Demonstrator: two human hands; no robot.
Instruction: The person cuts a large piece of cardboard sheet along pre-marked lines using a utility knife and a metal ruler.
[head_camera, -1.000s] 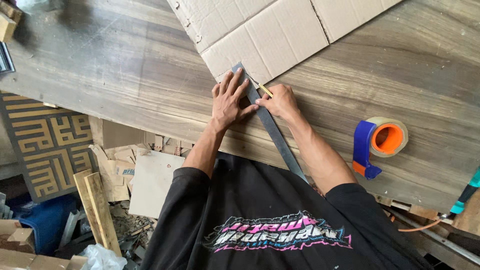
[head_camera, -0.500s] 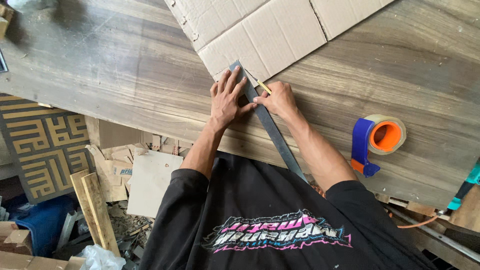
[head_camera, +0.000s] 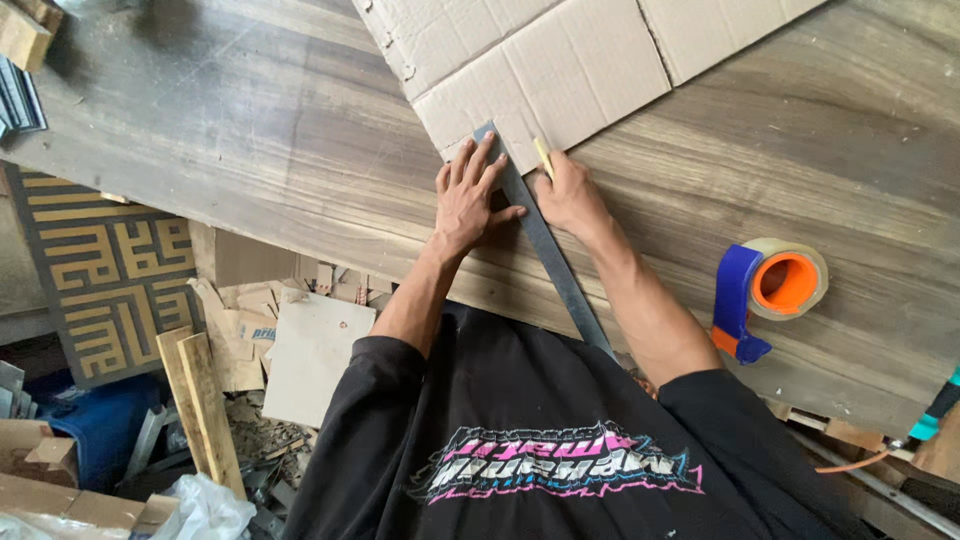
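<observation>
A long, flat grey metal ruler (head_camera: 545, 245) runs slantwise from the table's near edge, by the person's black shirt (head_camera: 540, 440), up to the corner of a flattened cardboard sheet (head_camera: 540, 60). Its far tip lies on the cardboard; its near end overhangs the table (head_camera: 250, 120) edge against the shirt. The left hand (head_camera: 468, 200) lies flat and released, fingers spread, pressing on the ruler's left side and the wood beside it. The right hand (head_camera: 570, 195) sits just right of the ruler, its grip clenched on a thin pale yellow pencil (head_camera: 542, 155), probably, though too little of it shows to be sure, with its tip at the cardboard's edge.

The cardboard is plain brown, creased into panels, with a ragged left edge, and runs off the top of the view. To the right, well apart from the hands, stands a tape dispenser (head_camera: 770, 285) with a blue handle and orange core. Bare wood grain stretches wide to the left of the hands and between the right forearm and the dispenser. Past the table's left edge, the floor holds wood scraps (head_camera: 200, 390) and a patterned mat (head_camera: 110, 270).
</observation>
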